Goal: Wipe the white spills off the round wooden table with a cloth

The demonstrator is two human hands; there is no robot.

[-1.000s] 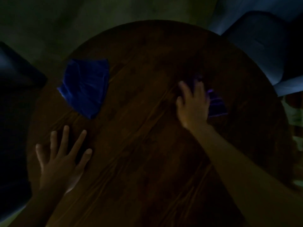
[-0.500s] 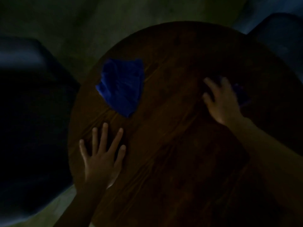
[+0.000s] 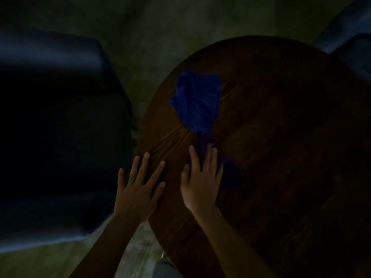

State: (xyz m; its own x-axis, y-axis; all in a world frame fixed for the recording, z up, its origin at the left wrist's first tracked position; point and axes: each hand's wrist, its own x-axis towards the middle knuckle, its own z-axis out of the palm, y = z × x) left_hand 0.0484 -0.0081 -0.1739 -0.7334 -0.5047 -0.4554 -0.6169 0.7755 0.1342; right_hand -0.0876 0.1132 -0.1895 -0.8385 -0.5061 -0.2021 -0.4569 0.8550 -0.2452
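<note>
On one round wooden table (image 3: 281, 137), two blue cloths: one loose cloth (image 3: 197, 101), one pressed cloth (image 3: 230, 175) under flat right hand (image 3: 200, 183); left hand (image 3: 138, 189) splayed, empty.

Dim grey-green concrete-looking floor (image 3: 160, 33) seen throughout upper part of view. Large dark blue padded seat (image 3: 50, 127) placed at left, its pale lower edge caught by light. Second dark blue padded seat (image 3: 355, 55) partly cut off at upper right corner.

Dim room, dark sofa (image 3: 56, 117), grey floor (image 3: 150, 27)
</note>
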